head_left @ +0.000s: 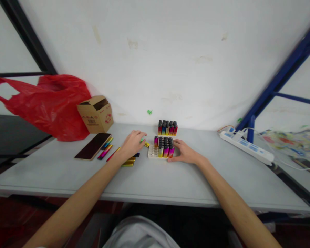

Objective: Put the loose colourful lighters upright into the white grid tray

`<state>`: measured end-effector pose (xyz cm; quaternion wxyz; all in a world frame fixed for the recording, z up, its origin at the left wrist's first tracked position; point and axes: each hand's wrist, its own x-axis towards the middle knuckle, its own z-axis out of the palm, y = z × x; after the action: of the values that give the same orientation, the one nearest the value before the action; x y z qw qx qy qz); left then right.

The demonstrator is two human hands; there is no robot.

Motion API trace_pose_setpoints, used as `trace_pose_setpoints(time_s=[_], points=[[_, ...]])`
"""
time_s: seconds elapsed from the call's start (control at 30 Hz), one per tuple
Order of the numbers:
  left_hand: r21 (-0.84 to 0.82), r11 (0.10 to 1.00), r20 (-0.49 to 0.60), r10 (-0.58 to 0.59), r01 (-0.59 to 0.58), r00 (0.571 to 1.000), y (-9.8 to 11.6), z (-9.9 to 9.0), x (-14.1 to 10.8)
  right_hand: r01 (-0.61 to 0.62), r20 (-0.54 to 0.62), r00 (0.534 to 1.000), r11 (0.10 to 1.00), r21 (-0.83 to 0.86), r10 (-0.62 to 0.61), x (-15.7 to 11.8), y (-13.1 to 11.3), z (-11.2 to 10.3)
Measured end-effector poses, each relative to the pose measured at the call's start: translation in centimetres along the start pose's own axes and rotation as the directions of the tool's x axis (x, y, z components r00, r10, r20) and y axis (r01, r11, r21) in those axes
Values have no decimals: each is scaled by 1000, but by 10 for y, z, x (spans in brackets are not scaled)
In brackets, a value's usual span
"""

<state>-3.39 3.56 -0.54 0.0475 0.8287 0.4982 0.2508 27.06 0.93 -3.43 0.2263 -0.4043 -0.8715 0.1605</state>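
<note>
Standing upright, lighters (166, 148) share the tray (153, 151); black tops (165, 139) point up.

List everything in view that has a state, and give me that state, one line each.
Cardboard box: upright, top open
Phone: flat, screen dark
Red bag: crumpled, handle loop raised
White tray: partly filled, empty slots at left
Tray lighters: upright
Back lighters: upright, grouped
Loose lighters: lying down
Power strip: plugs inserted
Left hand: grip unclear
Right hand: fingers spread beside tray
</note>
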Motion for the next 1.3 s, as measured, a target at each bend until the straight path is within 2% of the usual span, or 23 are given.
trace_pose_setpoints(time_s=[0.1, 0.23, 0.4, 0.5, 0.63, 0.67, 0.77, 0.83, 1.0, 1.13, 1.23, 1.3], points=[[231, 969, 7, -88, 84, 996, -9, -5, -2, -7, 6, 1000, 1000, 8, 7, 0, -1, -1], [332, 929, 47, -189, 163, 981, -15, -9, -8, -7, 10, 1000, 1000, 6, 7, 0, -1, -1], [202, 957, 137, -236, 206, 962, -23, -12, -10, -1, 3, 1000, 1000, 13, 1, 0, -1, -1], [130, 964, 71, -243, 233, 967, -28, -15, -7, 4, 3, 1000, 1000, 14, -4, 0, 0, -1], [117, 963, -53, -236, 241, 970, -36, -20, -3, 2, 1, 1000, 1000, 11, -2, 0, 0, -1], [102, 972, -43, -208, 212, 977, -36, -20, -4, 3, 2, 1000, 1000, 7, -3, 0, -1, -1], [55, 995, 77, -86, 82, 993, -32, -13, -7, 0, 7, 1000, 1000, -3, 0, 0, -1, -1], [81, 995, 140, -67, 56, 988, -23, -5, -10, -2, 10, 1000, 1000, -2, 2, 0, -1, -2], [223, 968, 155, -149, 112, 977, -3, 12, -7, -17, 20, 1000, 1000, -5, 17, 0, -2, -2], [289, 941, 128, -219, 174, 967, -7, 12, -2, -4, 17, 1000, 1000, -2, 4, -1, -3, -3], [250, 944, 92, -243, 214, 966, -15, 7, -2, 1, 14, 1000, 1000, -4, -1, -1, -3, -3], [166, 960, 30, -235, 227, 972, -19, 4, -2, 5, 14, 1000, 1000, -6, -5, 0, -1, -2]])
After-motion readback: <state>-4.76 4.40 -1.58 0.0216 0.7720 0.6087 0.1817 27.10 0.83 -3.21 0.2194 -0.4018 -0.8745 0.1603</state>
